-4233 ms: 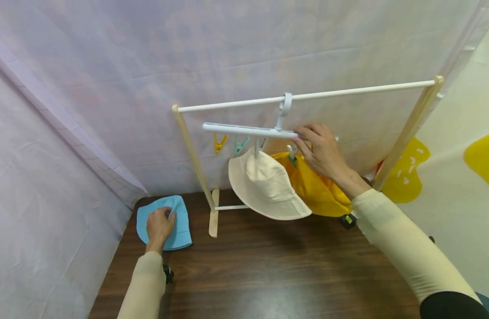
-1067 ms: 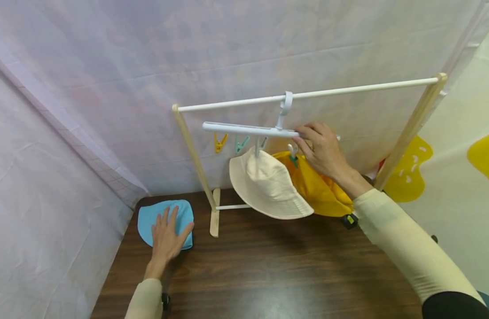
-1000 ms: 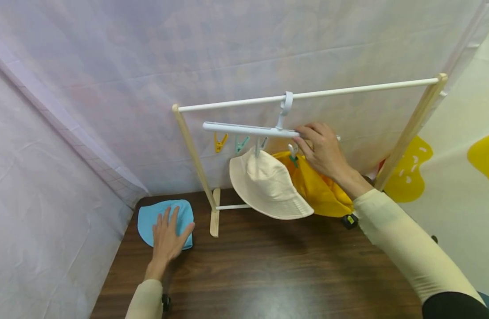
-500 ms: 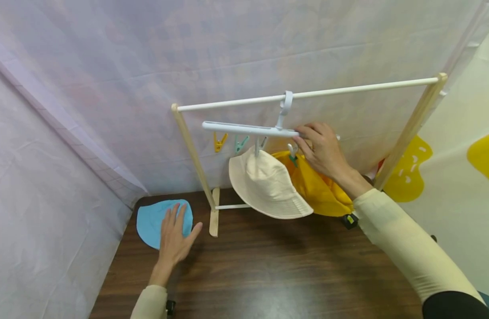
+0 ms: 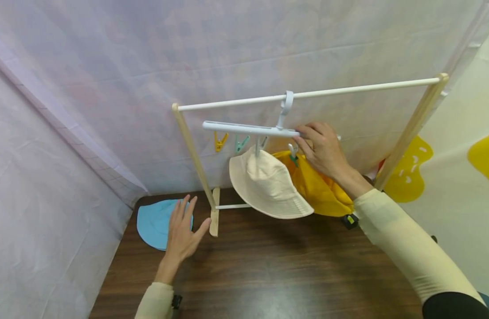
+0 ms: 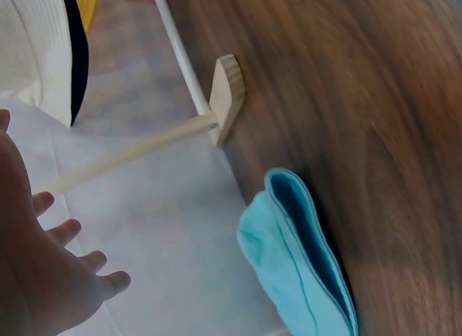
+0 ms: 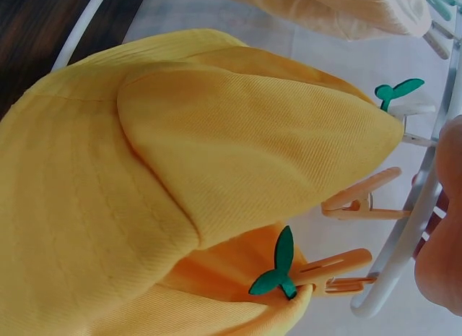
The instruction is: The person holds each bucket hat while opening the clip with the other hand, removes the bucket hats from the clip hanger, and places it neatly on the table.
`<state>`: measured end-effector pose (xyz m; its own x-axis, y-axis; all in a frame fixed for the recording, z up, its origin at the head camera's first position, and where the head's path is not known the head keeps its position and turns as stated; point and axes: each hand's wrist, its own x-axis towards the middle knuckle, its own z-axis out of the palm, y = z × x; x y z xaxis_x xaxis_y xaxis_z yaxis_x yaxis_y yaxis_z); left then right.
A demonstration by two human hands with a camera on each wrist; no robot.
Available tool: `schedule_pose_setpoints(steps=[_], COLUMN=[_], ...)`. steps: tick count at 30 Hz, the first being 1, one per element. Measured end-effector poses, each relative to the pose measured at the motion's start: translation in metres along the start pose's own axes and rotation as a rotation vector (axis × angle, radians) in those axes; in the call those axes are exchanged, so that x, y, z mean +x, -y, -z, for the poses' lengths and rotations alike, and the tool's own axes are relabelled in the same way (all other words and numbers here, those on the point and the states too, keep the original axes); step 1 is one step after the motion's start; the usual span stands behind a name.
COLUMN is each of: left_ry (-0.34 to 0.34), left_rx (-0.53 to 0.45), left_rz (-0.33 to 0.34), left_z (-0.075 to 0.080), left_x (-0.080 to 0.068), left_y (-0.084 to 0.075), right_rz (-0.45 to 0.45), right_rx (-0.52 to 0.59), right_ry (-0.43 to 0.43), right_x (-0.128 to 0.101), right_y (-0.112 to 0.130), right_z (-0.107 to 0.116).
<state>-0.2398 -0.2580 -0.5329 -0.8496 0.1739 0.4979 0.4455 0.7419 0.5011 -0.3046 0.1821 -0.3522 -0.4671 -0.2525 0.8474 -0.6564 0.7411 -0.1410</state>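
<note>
My left hand (image 5: 183, 235), fingers spread, hovers over the right side of a flattened light-blue hat (image 5: 153, 225) on the table. A gap shows between them in the left wrist view. My right hand (image 5: 323, 149) grips the right half of a pale-blue clip hanger (image 5: 244, 129), hooked over the rack's top bar. From its clips hang a cream bucket hat (image 5: 268, 184) and yellow fabric (image 5: 318, 190). The right wrist view shows a yellow hat (image 7: 245, 141) with a green sprout, and more yellow cloth with a second sprout (image 7: 278, 271) at an orange clip (image 7: 336, 267).
A wooden rack with a white top bar (image 5: 356, 90) stands at the back of the brown table (image 5: 248, 270). Its left foot (image 5: 214, 221) is right of the blue hat. Yellow (image 5: 220, 141) and mint (image 5: 241, 144) clips hang unused. Pale curtains enclose the back and left.
My left hand earlier pinched the blue hat, then let go, spread its fingers and shifted right. The hat now lies flatter. The right hand keeps its grip on the hanger.
</note>
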Motion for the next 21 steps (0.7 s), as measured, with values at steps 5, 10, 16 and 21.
schedule_pose_setpoints(steps=[5,10,16,21], left_ry=[-0.037,-0.059,-0.005,0.004], left_rx=[-0.004,-0.011,-0.059,-0.081], left_rz=[-0.034,-0.069,-0.056,-0.061], left_z=[-0.003,-0.007,-0.012,-0.016], left_x=[0.003,0.006,0.012,0.017], left_y=[-0.009,-0.018,-0.034,-0.047], right_rz=[-0.004,-0.006,0.001,0.008], right_rx=[-0.001,0.002,0.004,0.004], right_ry=[0.000,-0.002,-0.008,-0.010], right_x=[0.000,0.000,0.000,0.000], right_y=[0.000,0.000,-0.001,-0.001], right_z=[0.000,0.000,0.000,0.000])
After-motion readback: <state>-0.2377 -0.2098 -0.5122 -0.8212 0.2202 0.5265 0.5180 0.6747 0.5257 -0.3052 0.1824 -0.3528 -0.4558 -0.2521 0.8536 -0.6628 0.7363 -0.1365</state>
